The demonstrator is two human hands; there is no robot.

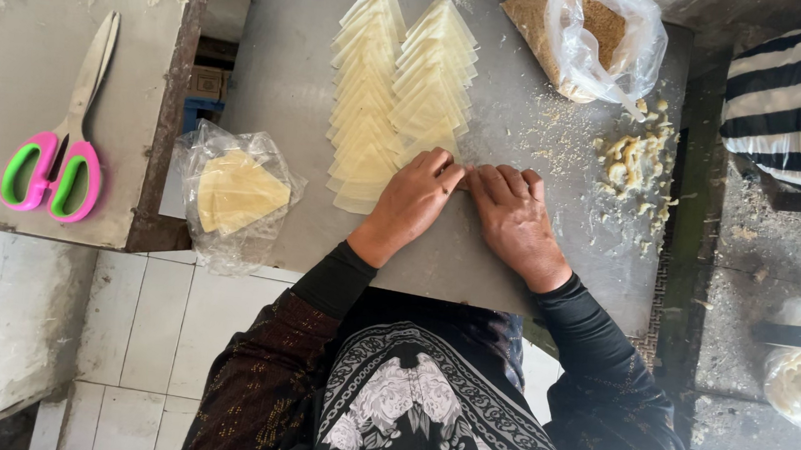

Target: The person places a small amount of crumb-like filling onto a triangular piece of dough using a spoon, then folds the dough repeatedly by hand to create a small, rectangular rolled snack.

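1. The left hand (413,205) and right hand (513,220) lie palm-down, side by side on the grey metal worktop (278,82), fingertips meeting.
2. Both are pressed flat, curled slightly; whatever sits beneath them is hidden, so I cannot tell if either grip holds anything.
3. The two overlapping rows of pale yellow triangular pastry sheets (401,92) start right under the left fingertips and run away from them.
4. Farther off sits a clear plastic bag of brown crumbs (587,35), partly cut off.
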